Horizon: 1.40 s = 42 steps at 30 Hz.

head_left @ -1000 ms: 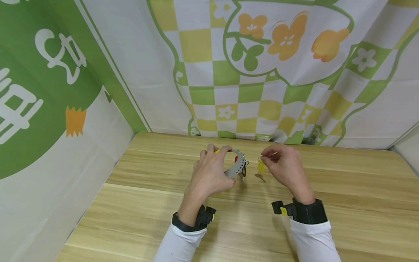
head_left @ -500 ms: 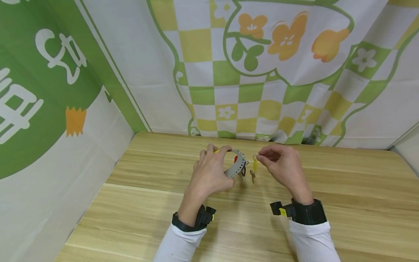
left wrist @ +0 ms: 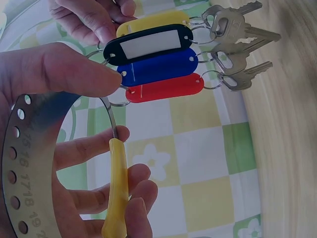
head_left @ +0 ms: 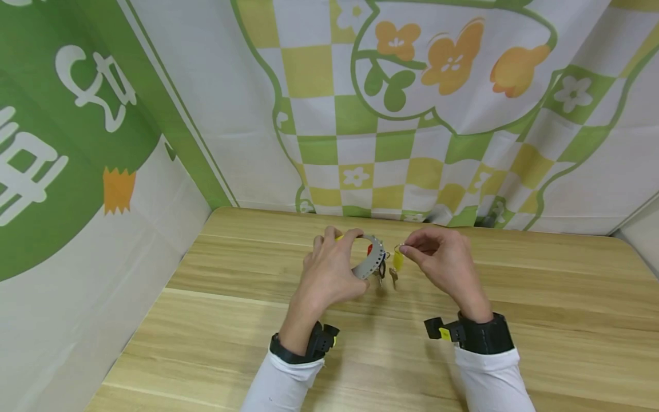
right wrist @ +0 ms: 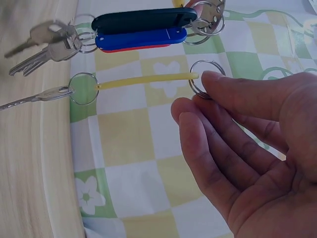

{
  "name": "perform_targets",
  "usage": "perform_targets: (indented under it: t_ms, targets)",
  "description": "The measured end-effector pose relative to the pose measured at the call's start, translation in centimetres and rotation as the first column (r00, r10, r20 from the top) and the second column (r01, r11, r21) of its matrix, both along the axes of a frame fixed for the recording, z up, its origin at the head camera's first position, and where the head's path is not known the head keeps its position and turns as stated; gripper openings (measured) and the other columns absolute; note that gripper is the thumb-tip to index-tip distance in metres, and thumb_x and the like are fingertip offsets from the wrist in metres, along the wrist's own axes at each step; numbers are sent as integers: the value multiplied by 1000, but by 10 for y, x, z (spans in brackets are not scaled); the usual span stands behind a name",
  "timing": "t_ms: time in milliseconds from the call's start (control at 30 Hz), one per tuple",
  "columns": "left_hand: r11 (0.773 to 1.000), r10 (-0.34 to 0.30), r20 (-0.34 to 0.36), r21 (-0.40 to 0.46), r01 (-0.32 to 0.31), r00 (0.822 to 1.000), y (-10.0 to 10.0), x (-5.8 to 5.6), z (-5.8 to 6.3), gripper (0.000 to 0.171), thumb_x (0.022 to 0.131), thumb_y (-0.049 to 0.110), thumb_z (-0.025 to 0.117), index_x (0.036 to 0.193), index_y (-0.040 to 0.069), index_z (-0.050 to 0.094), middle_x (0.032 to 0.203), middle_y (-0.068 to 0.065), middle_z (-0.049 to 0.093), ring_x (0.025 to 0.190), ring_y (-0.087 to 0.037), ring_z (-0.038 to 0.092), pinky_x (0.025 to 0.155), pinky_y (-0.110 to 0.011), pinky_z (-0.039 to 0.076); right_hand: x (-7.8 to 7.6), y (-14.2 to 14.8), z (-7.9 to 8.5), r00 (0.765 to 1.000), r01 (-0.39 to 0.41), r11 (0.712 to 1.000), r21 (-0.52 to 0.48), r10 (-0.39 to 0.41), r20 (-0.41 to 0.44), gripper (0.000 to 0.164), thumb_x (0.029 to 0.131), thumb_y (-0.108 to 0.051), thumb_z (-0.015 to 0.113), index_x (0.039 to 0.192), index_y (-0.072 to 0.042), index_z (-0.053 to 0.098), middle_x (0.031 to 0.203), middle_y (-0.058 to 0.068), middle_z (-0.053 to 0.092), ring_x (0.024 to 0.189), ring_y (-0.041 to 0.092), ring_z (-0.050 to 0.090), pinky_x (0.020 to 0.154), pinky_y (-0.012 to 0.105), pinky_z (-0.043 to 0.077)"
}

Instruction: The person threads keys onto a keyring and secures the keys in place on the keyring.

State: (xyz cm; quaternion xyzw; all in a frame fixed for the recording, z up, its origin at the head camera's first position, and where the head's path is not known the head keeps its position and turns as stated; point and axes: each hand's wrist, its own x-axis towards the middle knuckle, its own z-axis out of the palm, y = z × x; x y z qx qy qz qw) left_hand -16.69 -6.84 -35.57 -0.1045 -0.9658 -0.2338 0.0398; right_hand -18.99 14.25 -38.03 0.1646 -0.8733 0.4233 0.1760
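Note:
My left hand grips a round metal key holder, a band with numbered holes and a yellow handle. From the band hang a black key tag, a blue key tag and a red key tag, each ending in metal keys. Just right of them, my right hand pinches the split ring of a yellow key tag between thumb and fingers. A key dangles from that tag's other end. In the head view the yellow tag hangs apart from the band.
Both hands are above a light wooden table. A green, yellow and white checked curtain hangs behind its back edge. On the left stands a green and white printed cloth wall.
My right hand has moved slightly left, bringing the yellow key tag and its key closer to the metal band. The left hand has stayed almost still.

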Motion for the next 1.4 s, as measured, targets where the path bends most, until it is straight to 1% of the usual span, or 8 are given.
perform_targets:
  t_ms: [267, 500, 700, 900, 1067, 1233, 1400]
  targets:
    - [1000, -3, -5, -6, 2, 1000, 0, -1, 0, 86, 53, 27, 71, 136, 25, 44, 122, -10, 42, 94, -24, 42, 66, -39, 38, -1, 0, 0, 999, -32, 999, 13, 32, 4, 9, 76, -23, 72, 77, -19, 64, 74, -7, 62, 61, 6, 58, 57, 26, 46]
    - [1000, -2, -5, -6, 2, 1000, 0, 0, 0, 85, 54, 27, 71, 135, 25, 45, 122, -10, 43, 93, -25, 42, 65, -39, 38, -1, -1, -1, 999, -30, 1000, -9, 29, -14, 5, 78, -22, 71, 78, -19, 67, 77, -7, 63, 63, 6, 59, 58, 26, 47]
    - [1000, -2, -6, -8, 2, 1000, 1, 0, 0, 85, 54, 27, 71, 134, 25, 46, 121, -10, 43, 93, -25, 42, 64, -38, 37, -2, -2, -2, 998, -13, 1000, -12, 12, -64, 5, 77, -21, 72, 79, -18, 68, 77, -8, 63, 63, 6, 58, 57, 26, 46]
    - [1000, -3, -7, -10, 3, 1000, 1, 0, 0, 85, 54, 28, 73, 134, 26, 45, 121, -9, 42, 92, -24, 42, 64, -38, 37, -2, -2, -2, 994, -17, 1000, -16, 15, -111, 6, 76, -18, 72, 81, -19, 68, 77, -10, 63, 63, 4, 58, 58, 25, 46]
    - [1000, -5, -11, -8, 5, 1000, 1, 0, 0, 85, 54, 29, 73, 134, 25, 45, 121, -10, 43, 92, -24, 42, 64, -38, 37, -2, -2, -2, 989, -24, 1000, -16, 21, -147, 9, 75, -14, 72, 82, -17, 68, 76, -9, 63, 64, 3, 59, 60, 23, 47]
    - [1000, -4, -13, -11, 4, 1000, 1, 0, -1, 86, 53, 29, 73, 134, 26, 45, 121, -10, 43, 92, -24, 42, 64, -38, 37, -3, -2, -3, 982, -11, 1000, -11, 9, -188, 9, 74, -12, 72, 81, -16, 68, 76, -8, 63, 64, 2, 59, 59, 22, 46]
    - [1000, -3, -14, -12, 3, 1000, 1, 0, -1, 86, 53, 29, 73, 134, 26, 45, 121, -10, 43, 93, -24, 42, 64, -38, 37, -3, -2, -3, 978, 1, 1000, -21, -5, -208, 9, 74, -12, 72, 81, -17, 69, 77, -8, 63, 63, 2, 59, 59, 22, 46]
